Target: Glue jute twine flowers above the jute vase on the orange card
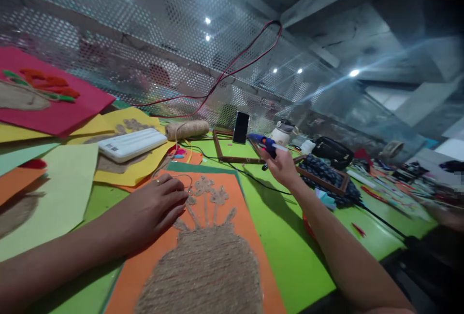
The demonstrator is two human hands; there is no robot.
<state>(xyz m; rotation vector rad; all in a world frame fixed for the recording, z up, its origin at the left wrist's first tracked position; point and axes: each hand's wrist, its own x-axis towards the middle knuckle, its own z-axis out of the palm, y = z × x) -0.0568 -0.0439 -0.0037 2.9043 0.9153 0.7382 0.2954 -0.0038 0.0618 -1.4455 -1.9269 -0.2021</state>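
My left hand (154, 210) rests on an orange sheet (259, 256), its fingers closed at the leftmost twine flower. A loose strand of twine runs from a spool (192, 129) down to these fingertips; their grip on it is partly hidden. Glued-down twine forms a vase shape (206, 270) on the sheet, with stems and small flowers (205, 186) above it. Out to the right, my right hand (284, 166) is wrapped around a blue hot glue gun (266, 144), away from the sheet.
A white device (132, 144) lies on yellow sheets at left, near a magenta sheet (83, 106) with a craft piece. Behind are a wooden frame (217, 147), a leaning phone (241, 127) and a bottle (283, 133). A black cord (259, 183) crosses the green table (282, 251).
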